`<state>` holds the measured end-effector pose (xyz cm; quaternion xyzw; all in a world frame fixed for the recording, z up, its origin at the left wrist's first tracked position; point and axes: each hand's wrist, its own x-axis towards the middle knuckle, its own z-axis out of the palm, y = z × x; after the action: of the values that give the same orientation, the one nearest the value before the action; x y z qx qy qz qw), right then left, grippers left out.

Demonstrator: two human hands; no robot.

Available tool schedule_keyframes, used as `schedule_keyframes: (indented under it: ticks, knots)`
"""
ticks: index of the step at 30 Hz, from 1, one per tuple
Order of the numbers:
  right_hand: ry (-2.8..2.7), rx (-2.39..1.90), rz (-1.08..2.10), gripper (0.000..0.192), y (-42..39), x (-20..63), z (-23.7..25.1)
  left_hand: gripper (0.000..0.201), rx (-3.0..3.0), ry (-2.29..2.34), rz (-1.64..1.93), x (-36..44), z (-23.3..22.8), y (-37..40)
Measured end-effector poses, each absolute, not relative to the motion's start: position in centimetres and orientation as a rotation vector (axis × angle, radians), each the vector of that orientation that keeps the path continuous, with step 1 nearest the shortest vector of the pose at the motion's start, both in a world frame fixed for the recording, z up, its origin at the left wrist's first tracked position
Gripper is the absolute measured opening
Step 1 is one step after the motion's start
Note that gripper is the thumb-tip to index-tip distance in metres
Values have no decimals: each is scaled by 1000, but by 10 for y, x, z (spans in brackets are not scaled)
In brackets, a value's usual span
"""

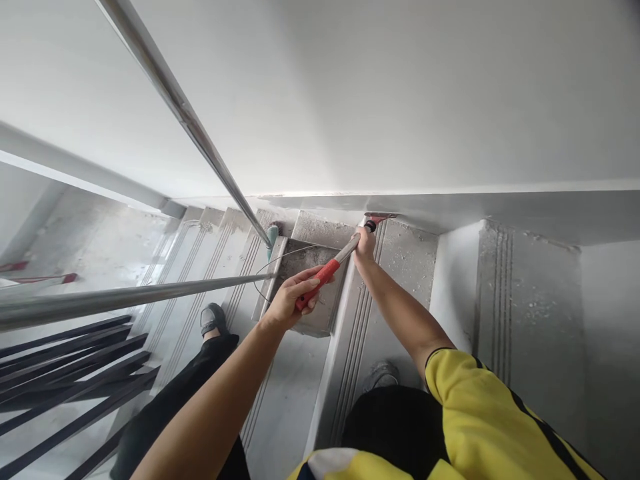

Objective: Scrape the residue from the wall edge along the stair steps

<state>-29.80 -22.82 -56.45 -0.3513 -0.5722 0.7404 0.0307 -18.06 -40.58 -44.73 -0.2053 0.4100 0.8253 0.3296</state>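
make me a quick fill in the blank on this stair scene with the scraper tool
1. The left hand grips the tool's ____ handle.
2. The right hand presses near the tool's head where the grey concrete step meets the white ____.
3. A shiny metal ____ crosses the view diagonally.
4. The person's sleeve is ____ with black stripes.

Missing words: red; wall; handrail; yellow

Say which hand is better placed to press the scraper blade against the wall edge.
Right, probably. The right hand sits at the scraper's head end, by the blade at the wall base; the left hand grips the red handle farther back.
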Motion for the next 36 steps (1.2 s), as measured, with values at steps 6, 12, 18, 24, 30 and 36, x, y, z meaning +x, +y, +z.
schedule_keyframes:
  ticks: [6,12,18,24,30,36]
  knots:
    - [-1730,-1076,2282,21,-236,-298,-560,52,-483,1061,2187,-178,-456,-418]
    - [-1856,-1008,2292,19,-233,-290,-560,53,-485,1115,2178,-166,-451,-414]
    - [-1768,-1100,2336,23,-229,-297,-580,55,-523,1162,2131,-180,-452,-407]
    - [-1640,-945,2503,24,-230,-294,-583,62,-516,1235,2132,-167,-443,-399]
    - [-1611,-1069,2474,22,-224,-291,-588,57,-549,1220,2113,-169,-449,-393]
    - [-1653,-976,2490,23,-229,-292,-582,58,-493,1283,2108,-167,-450,-398]
